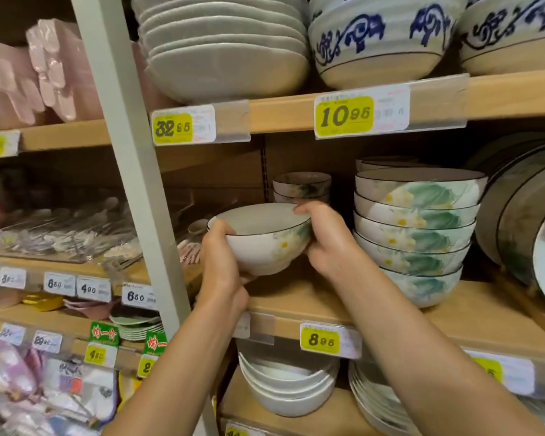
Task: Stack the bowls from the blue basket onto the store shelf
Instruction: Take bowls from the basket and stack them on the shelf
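A person is holding a white bowl [261,239] with a dark rim and a yellow-and-green flower on its side, upright and tipping slightly toward the camera, in the air just above the front part of the wooden shelf [453,313]. The left grip [222,265] is clasping the bowl at its nine o'clock side, thumb lying over the rim and fingers curling under the foot. The right grip [324,237] is closing on the bowl at its three o'clock side, fingertips hooking over the rim and the palm lying against the wall. Near the bowl at three o'clock, a stack of flowered bowls [416,231] in the same pattern is standing on the shelf, apart from the right grip. At twelve o'clock from the held bowl, farther back, a short stack of smaller bowls [301,185] is sitting in shadow. At the far three o'clock edge, large plates [516,215] are leaning on edge. A yellow price tag [320,340] is hanging on the shelf's front at five o'clock from the bowl, and plain white bowls [287,382] are nesting on the board below at six o'clock. On the board above, pale dishes [224,42] are stacking up at twelve o'clock and blue-patterned bowls [378,36] at one o'clock.
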A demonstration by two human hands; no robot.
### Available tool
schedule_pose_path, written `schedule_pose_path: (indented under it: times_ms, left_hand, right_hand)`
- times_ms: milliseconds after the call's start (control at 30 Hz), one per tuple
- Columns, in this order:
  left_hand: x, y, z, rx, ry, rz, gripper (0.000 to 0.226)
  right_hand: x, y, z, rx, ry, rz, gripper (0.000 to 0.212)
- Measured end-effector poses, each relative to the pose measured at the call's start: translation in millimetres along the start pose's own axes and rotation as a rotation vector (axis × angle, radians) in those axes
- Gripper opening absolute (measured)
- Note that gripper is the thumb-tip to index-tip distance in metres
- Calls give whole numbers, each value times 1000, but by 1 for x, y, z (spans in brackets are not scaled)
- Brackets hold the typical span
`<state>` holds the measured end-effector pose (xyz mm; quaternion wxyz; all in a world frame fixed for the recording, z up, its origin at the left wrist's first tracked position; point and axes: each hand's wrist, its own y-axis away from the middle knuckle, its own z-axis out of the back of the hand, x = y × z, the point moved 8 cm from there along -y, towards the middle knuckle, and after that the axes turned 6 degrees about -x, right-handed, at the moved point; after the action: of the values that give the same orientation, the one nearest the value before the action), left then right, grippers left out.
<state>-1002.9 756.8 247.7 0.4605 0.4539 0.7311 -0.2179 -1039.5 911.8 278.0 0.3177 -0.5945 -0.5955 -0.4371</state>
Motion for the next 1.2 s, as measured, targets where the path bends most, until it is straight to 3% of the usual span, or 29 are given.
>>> schedule_pose_path:
  times_ms: [67,200,333,433,533,600,633,700,800,967,1200]
  left_hand:
    - [-1,-3,0,34,-23,31,56]
    - [-11,-13,-2,7,-55,-3,62]
    - [-16,-31,-11,20,43,84,46]
    - [-16,-24,-19,131,88,-40,57]
    - [-21,-25,-30,159,81,-160,68]
    - [-26,-42,-40,117,36,-159,61]
    - [-28,-51,-48,102,36,-127,55]
    - [-34,-68,-64,70,86,-74,52]
    - [-40,-92,-84,49,-17,-147,51]
    - [-30,-107,-99,106,-161,-343,48]
    - [1,-123,-103,162,-392,-317,75]
  right_hand:
    - [0,-4,-3,30,-62,-26,23]
    - [-7,-5,-5,-67,-85,6,35]
    - [-2,6,-7,-188,23,246,16]
    - [3,10,-10,-231,19,334,11]
    - [7,0,-14,-206,-49,310,35]
    - [9,-9,-15,-227,-18,340,63]
    - [11,-15,-14,-250,-15,358,67]
    - [21,-29,-13,-297,-28,409,54]
    - [44,-50,-15,-382,90,529,42]
    - [49,-76,-13,-425,176,629,42]
    - [37,-99,0,-499,262,633,48]
